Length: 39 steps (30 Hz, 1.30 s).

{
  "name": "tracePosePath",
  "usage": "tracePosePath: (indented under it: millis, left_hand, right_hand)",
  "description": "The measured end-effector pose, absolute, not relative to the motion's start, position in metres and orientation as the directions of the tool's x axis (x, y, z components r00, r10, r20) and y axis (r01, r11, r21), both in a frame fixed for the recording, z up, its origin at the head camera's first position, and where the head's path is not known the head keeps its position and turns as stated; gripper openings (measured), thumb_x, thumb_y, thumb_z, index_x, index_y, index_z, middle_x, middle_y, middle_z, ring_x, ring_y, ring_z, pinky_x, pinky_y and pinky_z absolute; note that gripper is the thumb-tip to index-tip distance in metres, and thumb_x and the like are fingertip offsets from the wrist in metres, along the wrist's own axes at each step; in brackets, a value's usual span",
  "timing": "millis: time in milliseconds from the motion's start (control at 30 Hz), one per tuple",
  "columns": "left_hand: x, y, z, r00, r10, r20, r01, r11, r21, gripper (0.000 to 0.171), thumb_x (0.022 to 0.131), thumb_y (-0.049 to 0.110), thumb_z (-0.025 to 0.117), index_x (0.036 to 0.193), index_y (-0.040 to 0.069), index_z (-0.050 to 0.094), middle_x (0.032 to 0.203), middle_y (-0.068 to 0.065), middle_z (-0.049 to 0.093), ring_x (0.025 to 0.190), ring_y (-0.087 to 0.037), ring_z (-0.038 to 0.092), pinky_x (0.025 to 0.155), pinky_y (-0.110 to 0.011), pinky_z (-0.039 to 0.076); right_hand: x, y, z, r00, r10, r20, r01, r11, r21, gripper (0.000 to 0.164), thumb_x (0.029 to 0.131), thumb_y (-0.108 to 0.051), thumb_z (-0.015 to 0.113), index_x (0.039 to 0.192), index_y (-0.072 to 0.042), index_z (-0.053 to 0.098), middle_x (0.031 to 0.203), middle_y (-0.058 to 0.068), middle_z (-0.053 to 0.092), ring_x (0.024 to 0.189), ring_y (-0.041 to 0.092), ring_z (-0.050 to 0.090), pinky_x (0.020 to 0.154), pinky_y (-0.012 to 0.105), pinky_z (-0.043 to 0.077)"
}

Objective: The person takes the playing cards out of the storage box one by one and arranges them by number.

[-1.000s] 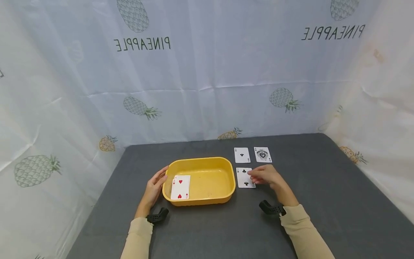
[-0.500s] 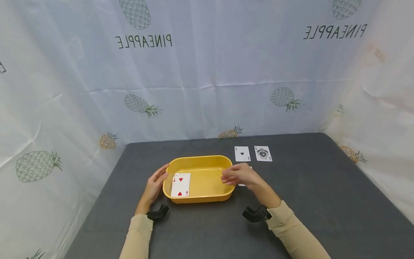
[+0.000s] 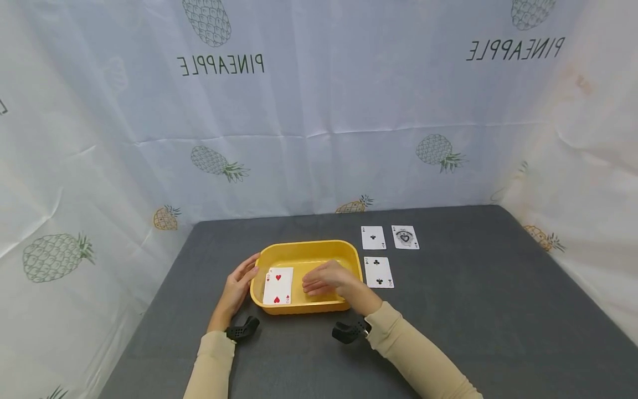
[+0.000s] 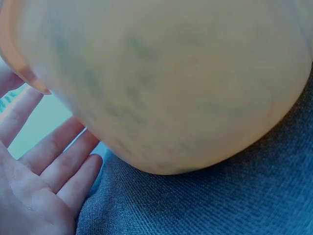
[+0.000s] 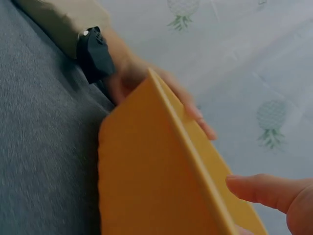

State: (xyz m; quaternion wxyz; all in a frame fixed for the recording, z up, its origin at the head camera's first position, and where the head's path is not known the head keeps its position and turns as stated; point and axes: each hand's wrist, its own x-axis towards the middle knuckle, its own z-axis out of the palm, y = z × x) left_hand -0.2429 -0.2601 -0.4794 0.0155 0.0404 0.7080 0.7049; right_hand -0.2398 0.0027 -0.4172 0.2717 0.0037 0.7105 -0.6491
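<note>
A yellow plastic basin (image 3: 309,308) stands on the dark table. My left hand (image 3: 238,288) rests against its left end, with fingers nearly straight along the outer wall (image 4: 186,112) in the left wrist view. Inside the basin, at its left side, a two of hearts (image 3: 278,285) lies face up with another card's edge showing under it. My right hand (image 3: 331,279) reaches over the front right of the basin, just right of that card. Its thumb (image 5: 266,190) is extended in the right wrist view, and no card shows in it.
Right of the basin, a two of clubs (image 3: 379,272) lies face up on the grey tabletop (image 3: 473,288). Behind it are an ace of clubs (image 3: 373,238) and an ace with an ornate black emblem (image 3: 405,238). A white pineapple-print curtain (image 3: 319,105) surrounds the table.
My right hand has moved left from the two of clubs, over the basin's right rim and inside it. The two of clubs is uncovered and in place. My left hand has stayed put.
</note>
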Motion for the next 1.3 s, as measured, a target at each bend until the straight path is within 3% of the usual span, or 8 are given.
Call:
tracePosePath:
  millis: [267, 400, 533, 633, 800, 933, 1067, 1300]
  left_hand:
    - [-0.242, -0.260, -0.478, -0.995, 0.086, 0.045, 0.046, 0.002, 0.999, 0.051, 0.100, 0.017, 0.052, 0.146, 0.002, 0.037, 0.119, 0.021, 0.055, 0.109, 0.011, 0.055, 0.091, -0.009, 0.047]
    - [-0.242, -0.259, -0.478, -0.996, 0.086, 0.038, 0.040, 0.015, 0.999, 0.051, 0.100, 0.019, 0.051, 0.147, 0.003, 0.037, 0.131, 0.006, 0.052, 0.109, 0.011, 0.055, 0.091, -0.009, 0.047]
    - [-0.243, -0.259, -0.478, -0.995, 0.087, 0.039, 0.042, 0.031, 0.999, 0.052, 0.100, 0.021, 0.052, 0.147, 0.004, 0.037, 0.143, -0.012, 0.044, 0.109, 0.011, 0.055, 0.091, -0.009, 0.046]
    - [-0.243, -0.260, -0.479, -0.996, 0.078, 0.046, 0.048, 0.022, 0.999, 0.052, 0.100, 0.021, 0.052, 0.147, 0.003, 0.037, 0.138, -0.004, 0.049, 0.110, 0.010, 0.055, 0.091, -0.009, 0.047]
    - [-0.242, -0.262, -0.481, -0.995, 0.076, 0.062, 0.062, 0.000, 0.998, 0.053, 0.099, 0.019, 0.053, 0.146, 0.000, 0.036, 0.119, 0.020, 0.056, 0.109, 0.009, 0.056, 0.090, -0.009, 0.047]
    - [-0.243, -0.262, -0.481, -0.993, 0.091, 0.073, 0.072, -0.007, 0.997, 0.053, 0.099, 0.018, 0.052, 0.146, -0.001, 0.036, 0.118, 0.022, 0.056, 0.109, 0.009, 0.056, 0.091, -0.009, 0.047]
    - [-0.242, -0.261, -0.480, -0.992, 0.097, 0.078, 0.078, -0.008, 0.997, 0.053, 0.100, 0.017, 0.051, 0.146, -0.001, 0.035, 0.118, 0.021, 0.056, 0.109, 0.010, 0.056, 0.091, -0.009, 0.047]
    - [-0.242, -0.261, -0.480, -0.991, 0.107, 0.075, 0.074, -0.009, 0.997, 0.053, 0.100, 0.017, 0.050, 0.147, -0.001, 0.034, 0.118, 0.024, 0.056, 0.109, 0.012, 0.055, 0.091, -0.008, 0.046]
  right_hand:
    - [-0.235, -0.015, -0.424, -0.834, -0.308, -0.457, 0.422, 0.176, -0.889, 0.024, 0.088, -0.014, 0.067, 0.107, 0.002, 0.071, 0.101, 0.017, 0.073, 0.086, 0.022, 0.073, 0.077, 0.031, 0.059]
    - [-0.238, -0.024, -0.423, -0.822, -0.251, -0.511, 0.491, 0.141, -0.859, 0.022, 0.086, -0.011, 0.070, 0.102, 0.003, 0.071, 0.097, 0.018, 0.074, 0.083, 0.023, 0.073, 0.075, 0.031, 0.060]
    - [-0.235, -0.025, -0.426, -0.832, -0.302, -0.465, 0.460, 0.094, -0.883, 0.025, 0.089, -0.011, 0.065, 0.108, 0.005, 0.069, 0.106, 0.021, 0.071, 0.091, 0.025, 0.072, 0.081, 0.035, 0.059]
    - [-0.237, -0.030, -0.427, -0.833, -0.285, -0.474, 0.472, 0.083, -0.878, 0.024, 0.089, -0.009, 0.065, 0.107, 0.006, 0.069, 0.101, 0.019, 0.072, 0.084, 0.021, 0.072, 0.080, 0.033, 0.059]
    - [-0.246, -0.051, -0.428, -0.816, -0.137, -0.562, 0.552, 0.104, -0.827, 0.021, 0.080, -0.002, 0.075, 0.097, 0.006, 0.067, 0.068, 0.008, 0.066, 0.054, 0.012, 0.064, 0.059, 0.023, 0.057]
    - [-0.248, -0.062, -0.429, -0.846, -0.052, -0.530, 0.510, 0.208, -0.835, 0.016, 0.077, -0.001, 0.077, 0.089, 0.005, 0.068, 0.055, 0.003, 0.057, 0.045, 0.009, 0.055, 0.048, 0.019, 0.051]
    - [-0.247, -0.067, -0.429, -0.866, -0.032, -0.499, 0.474, 0.266, -0.839, 0.011, 0.077, -0.001, 0.076, 0.084, 0.004, 0.068, 0.053, 0.002, 0.053, 0.042, 0.008, 0.051, 0.044, 0.016, 0.048]
    - [-0.247, -0.062, -0.428, -0.871, -0.032, -0.491, 0.469, 0.249, -0.847, 0.010, 0.081, 0.001, 0.070, 0.090, 0.005, 0.068, 0.060, 0.004, 0.056, 0.044, 0.009, 0.053, 0.044, 0.016, 0.047]
